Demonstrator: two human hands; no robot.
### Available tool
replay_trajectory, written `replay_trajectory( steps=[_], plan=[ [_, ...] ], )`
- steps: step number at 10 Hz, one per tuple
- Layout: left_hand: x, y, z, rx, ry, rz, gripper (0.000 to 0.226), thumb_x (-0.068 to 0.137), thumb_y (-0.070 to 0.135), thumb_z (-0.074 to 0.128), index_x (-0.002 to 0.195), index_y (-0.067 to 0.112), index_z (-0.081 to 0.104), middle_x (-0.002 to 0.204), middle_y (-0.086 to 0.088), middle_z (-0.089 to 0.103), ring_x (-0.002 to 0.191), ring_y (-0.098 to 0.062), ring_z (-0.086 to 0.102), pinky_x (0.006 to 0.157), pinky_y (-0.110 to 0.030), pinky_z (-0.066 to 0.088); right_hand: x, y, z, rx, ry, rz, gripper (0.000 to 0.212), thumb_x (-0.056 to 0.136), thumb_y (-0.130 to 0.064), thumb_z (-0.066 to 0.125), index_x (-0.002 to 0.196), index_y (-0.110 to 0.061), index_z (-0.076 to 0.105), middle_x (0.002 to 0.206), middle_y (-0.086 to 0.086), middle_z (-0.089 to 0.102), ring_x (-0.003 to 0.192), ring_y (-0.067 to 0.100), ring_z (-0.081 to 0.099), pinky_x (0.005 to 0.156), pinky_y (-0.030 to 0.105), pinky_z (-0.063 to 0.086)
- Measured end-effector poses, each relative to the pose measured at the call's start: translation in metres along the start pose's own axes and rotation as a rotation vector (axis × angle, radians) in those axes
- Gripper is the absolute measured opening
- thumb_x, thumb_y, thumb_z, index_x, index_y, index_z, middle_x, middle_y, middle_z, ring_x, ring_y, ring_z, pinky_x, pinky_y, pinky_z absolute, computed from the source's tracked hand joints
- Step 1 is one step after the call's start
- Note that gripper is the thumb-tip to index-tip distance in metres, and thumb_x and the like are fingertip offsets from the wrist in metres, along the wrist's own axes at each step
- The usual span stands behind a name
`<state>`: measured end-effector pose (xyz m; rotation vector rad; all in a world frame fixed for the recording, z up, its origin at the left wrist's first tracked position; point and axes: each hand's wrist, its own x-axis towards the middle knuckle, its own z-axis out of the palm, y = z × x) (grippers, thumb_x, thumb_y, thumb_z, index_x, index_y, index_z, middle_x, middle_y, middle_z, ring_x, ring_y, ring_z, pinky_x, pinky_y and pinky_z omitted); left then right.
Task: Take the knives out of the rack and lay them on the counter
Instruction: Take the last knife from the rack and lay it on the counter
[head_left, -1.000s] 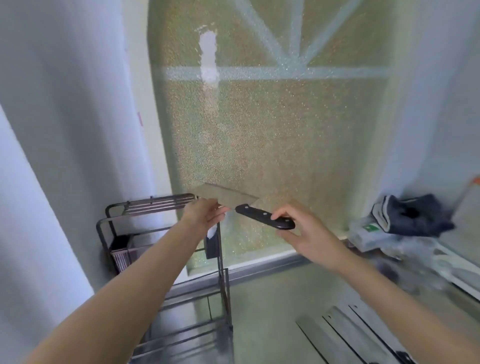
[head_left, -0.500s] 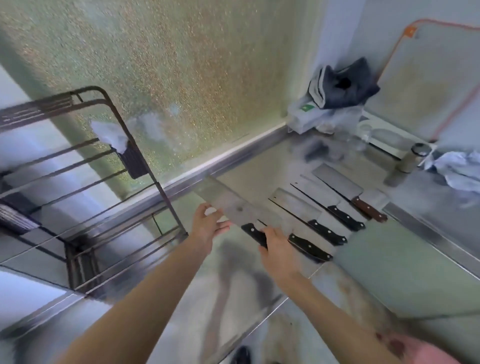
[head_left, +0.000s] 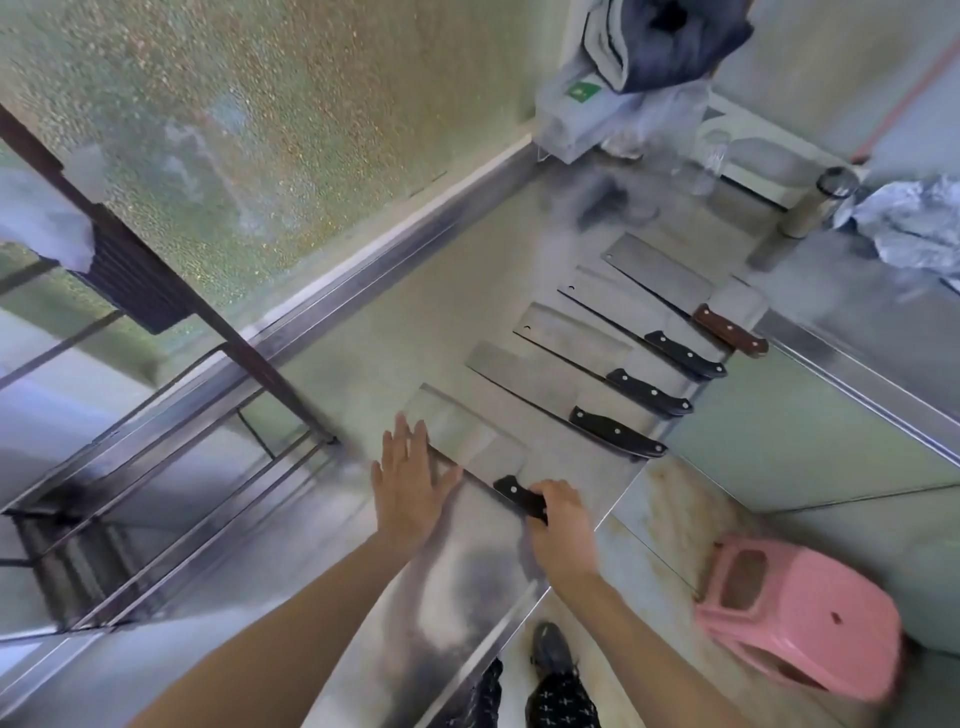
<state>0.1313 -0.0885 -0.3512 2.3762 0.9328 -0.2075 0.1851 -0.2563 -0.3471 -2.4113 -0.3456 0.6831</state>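
Observation:
A cleaver (head_left: 467, 436) with a black handle lies flat on the steel counter (head_left: 395, 358), nearest me in a row of cleavers. My right hand (head_left: 558, 525) grips its handle. My left hand (head_left: 408, 480) is spread flat, fingers touching the blade's left edge. Several other cleavers lie side by side beyond it: three with black handles (head_left: 615, 432) (head_left: 649, 393) (head_left: 684, 355) and one with a brown handle (head_left: 730, 330). The dark wire knife rack (head_left: 171, 306) stands at the left on the counter.
A folded dark cloth (head_left: 665, 41) on a white box sits in the back corner. A metal cup (head_left: 815, 200) and crumpled plastic (head_left: 909, 228) lie at the right. A pink stool (head_left: 800, 618) stands on the floor beside the counter edge.
The cleaver came out of the rack, carried right and down by both hands, and now lies on the counter beside the others. The view swung down from the window to the counter.

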Motion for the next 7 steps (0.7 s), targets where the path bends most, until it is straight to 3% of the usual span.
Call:
replay_trajectory(
  steps=[1, 3, 5, 6, 7],
  plan=[
    [0.006, 0.001, 0.009, 0.163, -0.134, 0.114, 0.064, 0.091, 0.051, 0.034, 0.145, 0.021, 0.015, 0.159, 0.001, 0.003, 0.146, -0.028, 0.001, 0.117, -0.050, 0.014, 0.002, 0.003, 0.006, 0.005, 0.008, 0.017, 0.031, 0.075, 0.011, 0.052, 0.101, -0.004, 0.059, 0.106, 0.012, 0.055, 0.101, 0.029, 0.047, 0.084, 0.030, 0.039],
    [0.012, 0.000, 0.011, 0.249, -0.268, 0.121, 0.061, 0.093, 0.049, 0.029, 0.146, 0.023, 0.011, 0.159, 0.004, 0.003, 0.146, -0.027, -0.004, 0.116, -0.049, 0.008, 0.010, 0.010, 0.009, 0.021, 0.035, 0.025, 0.029, 0.077, 0.009, 0.053, 0.099, -0.005, 0.065, 0.094, 0.000, 0.047, 0.094, 0.020, 0.043, 0.082, 0.025, 0.041],
    [0.016, -0.001, 0.014, 0.280, -0.290, 0.113, 0.061, 0.093, 0.051, 0.029, 0.145, 0.025, 0.012, 0.159, 0.005, 0.004, 0.145, -0.029, -0.004, 0.115, -0.052, 0.009, 0.012, 0.019, 0.011, 0.012, -0.003, 0.024, 0.031, 0.081, 0.004, 0.052, 0.107, -0.008, 0.062, 0.111, 0.010, 0.049, 0.108, 0.021, 0.040, 0.089, 0.019, 0.035],
    [0.015, 0.001, 0.016, 0.246, -0.315, 0.083, 0.062, 0.092, 0.051, 0.032, 0.145, 0.025, 0.014, 0.159, 0.005, 0.004, 0.146, -0.029, -0.004, 0.116, -0.053, 0.007, 0.009, 0.020, 0.008, -0.024, -0.084, 0.002, 0.039, 0.079, 0.000, 0.052, 0.117, -0.012, 0.053, 0.119, 0.007, 0.043, 0.116, 0.021, 0.034, 0.098, 0.028, 0.037],
    [0.019, 0.006, -0.002, 0.107, -0.227, 0.100, 0.064, 0.088, 0.052, 0.039, 0.142, 0.021, 0.026, 0.158, 0.000, 0.012, 0.146, -0.029, 0.004, 0.116, -0.051, 0.012, 0.012, 0.009, -0.024, 0.056, -0.093, 0.006, 0.048, 0.077, -0.009, 0.063, 0.122, -0.013, 0.047, 0.124, 0.006, 0.040, 0.121, 0.022, 0.032, 0.101, 0.022, 0.031]
  ],
)
